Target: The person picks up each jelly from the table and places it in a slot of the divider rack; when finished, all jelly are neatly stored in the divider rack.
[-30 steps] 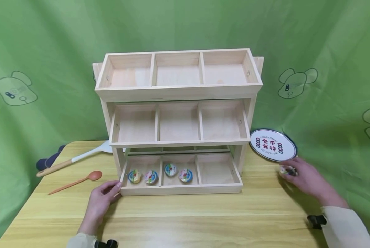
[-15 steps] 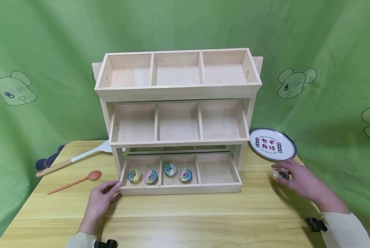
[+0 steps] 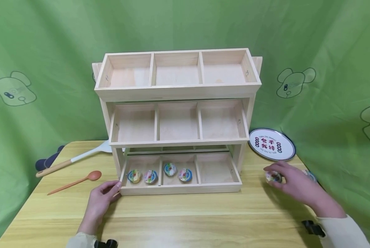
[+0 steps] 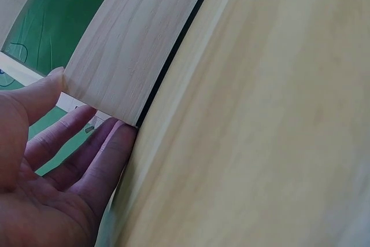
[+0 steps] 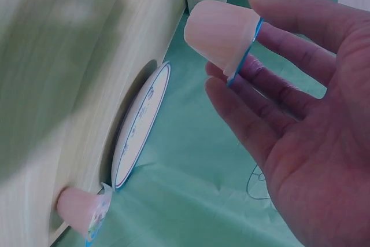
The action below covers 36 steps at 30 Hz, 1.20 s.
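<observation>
In the head view, my right hand (image 3: 291, 181) pinches a small jelly cup (image 3: 273, 176) above the right side of the table. The right wrist view shows this pale pink jelly cup (image 5: 222, 33) tilted, its blue-edged lid toward the palm. My left hand (image 3: 101, 203) holds the front left corner of the bottom wooden drawer (image 3: 185, 190), thumb at the upper edge and fingers along the side. Two jelly cups (image 3: 150, 176) lie in that drawer's left compartment, and two more jelly cups (image 3: 185, 175) in its middle one.
The three-tier wooden rack (image 3: 178, 93) stands mid-table. At right are a white plate (image 3: 272, 144) and another jelly cup (image 3: 310, 175), partly behind my right hand. An orange spoon (image 3: 93, 175) and a white-headed spatula (image 3: 85, 155) lie left. A green curtain (image 3: 327, 41) hangs behind.
My right hand has moved left and slightly toward me with the jelly cup, uncovering another cup behind it. The left hand stays at the drawer corner.
</observation>
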Each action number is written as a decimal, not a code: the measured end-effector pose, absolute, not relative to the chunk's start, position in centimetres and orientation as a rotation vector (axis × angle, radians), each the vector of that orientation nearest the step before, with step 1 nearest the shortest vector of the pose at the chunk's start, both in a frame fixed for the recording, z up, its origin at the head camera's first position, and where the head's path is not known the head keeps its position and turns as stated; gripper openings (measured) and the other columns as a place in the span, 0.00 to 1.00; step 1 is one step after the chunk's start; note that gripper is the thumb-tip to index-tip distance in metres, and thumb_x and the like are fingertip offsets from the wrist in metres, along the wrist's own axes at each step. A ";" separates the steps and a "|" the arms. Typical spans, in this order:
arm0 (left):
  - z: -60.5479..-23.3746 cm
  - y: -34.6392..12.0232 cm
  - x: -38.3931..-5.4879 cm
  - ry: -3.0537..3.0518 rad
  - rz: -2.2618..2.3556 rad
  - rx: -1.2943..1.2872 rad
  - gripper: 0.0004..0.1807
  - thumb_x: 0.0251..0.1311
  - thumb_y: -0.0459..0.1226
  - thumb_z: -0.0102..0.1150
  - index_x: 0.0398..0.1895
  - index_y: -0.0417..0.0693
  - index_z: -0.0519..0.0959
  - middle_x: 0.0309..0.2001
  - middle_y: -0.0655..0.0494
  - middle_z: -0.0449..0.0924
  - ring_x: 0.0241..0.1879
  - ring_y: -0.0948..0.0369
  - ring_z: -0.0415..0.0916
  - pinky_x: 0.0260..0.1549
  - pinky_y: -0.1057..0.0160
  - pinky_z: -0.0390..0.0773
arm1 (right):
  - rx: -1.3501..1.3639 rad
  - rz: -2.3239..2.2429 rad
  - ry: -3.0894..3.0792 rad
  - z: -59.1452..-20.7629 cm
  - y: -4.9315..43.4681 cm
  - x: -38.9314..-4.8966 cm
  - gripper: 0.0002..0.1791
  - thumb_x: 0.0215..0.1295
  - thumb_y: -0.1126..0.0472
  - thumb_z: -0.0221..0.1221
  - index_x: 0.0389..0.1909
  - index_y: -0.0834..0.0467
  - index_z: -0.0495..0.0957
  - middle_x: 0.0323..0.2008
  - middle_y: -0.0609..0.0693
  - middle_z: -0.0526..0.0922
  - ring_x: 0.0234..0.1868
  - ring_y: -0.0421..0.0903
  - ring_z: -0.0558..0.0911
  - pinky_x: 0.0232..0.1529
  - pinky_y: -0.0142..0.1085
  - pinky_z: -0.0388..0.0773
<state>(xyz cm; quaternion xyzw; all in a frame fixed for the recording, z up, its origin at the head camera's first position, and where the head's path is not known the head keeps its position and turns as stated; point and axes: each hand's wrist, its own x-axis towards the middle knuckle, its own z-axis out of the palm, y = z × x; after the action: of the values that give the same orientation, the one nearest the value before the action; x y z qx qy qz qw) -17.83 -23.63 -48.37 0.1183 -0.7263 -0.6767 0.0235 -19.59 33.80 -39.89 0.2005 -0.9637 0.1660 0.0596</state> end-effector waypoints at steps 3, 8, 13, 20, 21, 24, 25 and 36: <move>-48.3 -23.6 -17.8 -2.254 -2.099 0.374 0.22 0.67 0.34 0.60 0.58 0.26 0.73 0.52 0.39 0.75 0.43 0.64 0.79 0.49 0.63 0.83 | 0.620 0.488 -2.918 -39.7 33.4 -19.3 0.21 0.56 0.61 0.70 0.50 0.62 0.80 0.52 0.64 0.76 0.49 0.66 0.78 0.51 0.66 0.76; -48.2 -23.6 -17.9 -2.269 -2.088 0.369 0.23 0.67 0.36 0.60 0.59 0.27 0.72 0.54 0.37 0.73 0.43 0.64 0.78 0.49 0.64 0.83 | 0.658 0.475 -2.895 -39.2 32.7 -18.9 0.21 0.56 0.62 0.71 0.50 0.61 0.80 0.48 0.57 0.78 0.45 0.59 0.80 0.47 0.61 0.80; -48.2 -23.5 -18.0 -2.262 -2.097 0.370 0.22 0.68 0.34 0.60 0.58 0.26 0.72 0.54 0.37 0.73 0.43 0.64 0.79 0.49 0.63 0.83 | 0.680 0.501 -2.914 -38.7 31.7 -18.5 0.21 0.56 0.62 0.70 0.52 0.61 0.79 0.49 0.55 0.78 0.46 0.59 0.80 0.47 0.60 0.81; -48.3 -23.6 -17.8 -2.259 -2.104 0.375 0.22 0.68 0.34 0.59 0.59 0.26 0.72 0.55 0.35 0.72 0.43 0.64 0.79 0.49 0.64 0.83 | 0.714 0.508 -2.882 -38.0 30.3 -18.1 0.20 0.57 0.61 0.70 0.51 0.60 0.80 0.50 0.55 0.78 0.46 0.58 0.80 0.48 0.60 0.80; -48.3 -23.6 -17.8 -2.260 -2.104 0.375 0.22 0.68 0.34 0.59 0.59 0.26 0.72 0.55 0.35 0.72 0.43 0.64 0.79 0.49 0.64 0.83 | 0.719 0.506 -2.879 -37.9 30.2 -18.1 0.21 0.57 0.61 0.70 0.51 0.60 0.80 0.50 0.55 0.78 0.46 0.58 0.80 0.48 0.60 0.80; -48.3 -23.6 -17.8 -2.258 -2.104 0.373 0.22 0.68 0.34 0.59 0.59 0.26 0.72 0.55 0.35 0.72 0.43 0.64 0.79 0.49 0.64 0.83 | 0.733 0.505 -2.882 -37.6 29.8 -18.2 0.22 0.57 0.61 0.70 0.53 0.59 0.79 0.52 0.56 0.78 0.47 0.58 0.80 0.47 0.61 0.80; -48.3 -23.6 -17.8 -2.255 -2.103 0.368 0.22 0.68 0.34 0.59 0.59 0.26 0.72 0.54 0.36 0.73 0.43 0.64 0.79 0.49 0.64 0.83 | 0.738 0.506 -2.884 -37.5 29.7 -18.2 0.23 0.56 0.62 0.70 0.54 0.59 0.79 0.52 0.56 0.78 0.48 0.58 0.80 0.47 0.61 0.80; -48.4 -23.5 -17.9 -2.238 -2.106 0.372 0.21 0.67 0.33 0.60 0.58 0.25 0.72 0.53 0.37 0.74 0.42 0.64 0.79 0.49 0.64 0.83 | 0.882 0.501 -2.803 -37.6 27.7 -19.2 0.22 0.51 0.66 0.71 0.49 0.58 0.81 0.47 0.46 0.80 0.46 0.46 0.80 0.48 0.48 0.83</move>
<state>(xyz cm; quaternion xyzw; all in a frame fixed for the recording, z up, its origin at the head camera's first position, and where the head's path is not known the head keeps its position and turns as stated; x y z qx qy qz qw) -17.92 -23.51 -48.35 0.1202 -0.7228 -0.6802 0.0233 -19.24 27.74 -37.63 0.2951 -0.9372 0.1675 0.0803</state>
